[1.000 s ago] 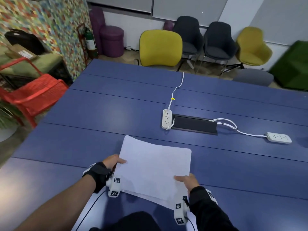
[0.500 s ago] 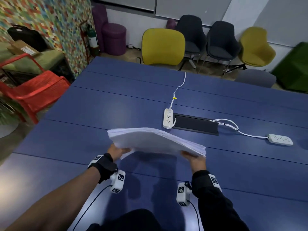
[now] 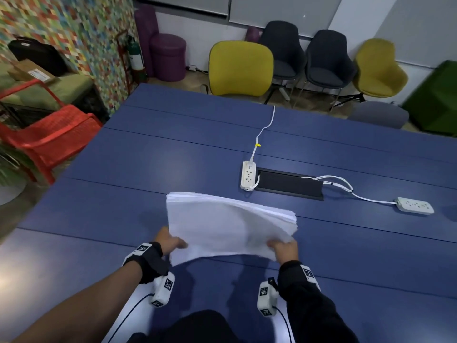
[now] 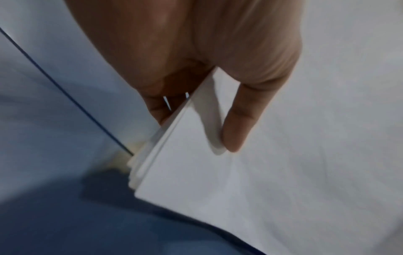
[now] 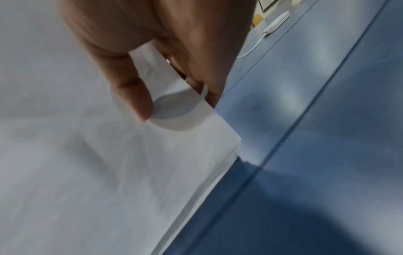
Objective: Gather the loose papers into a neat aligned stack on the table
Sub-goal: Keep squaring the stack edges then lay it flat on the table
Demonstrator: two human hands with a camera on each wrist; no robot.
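Probably an office meeting room: long blue table (image 3: 173,157), power strips (image 3: 248,175), visitor chairs (image 3: 241,68).

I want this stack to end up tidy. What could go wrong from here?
1. The sheets' edges are stepped at the left hand, so the paper stack may land misaligned.
2. The right hand pinches only a corner; sheets could slip out.
3. The stack sags between both hands, so it might bend or fan on the table.

paper stack (image 3: 222,224) above table (image 3: 148,169), power strip (image 3: 248,175) behind
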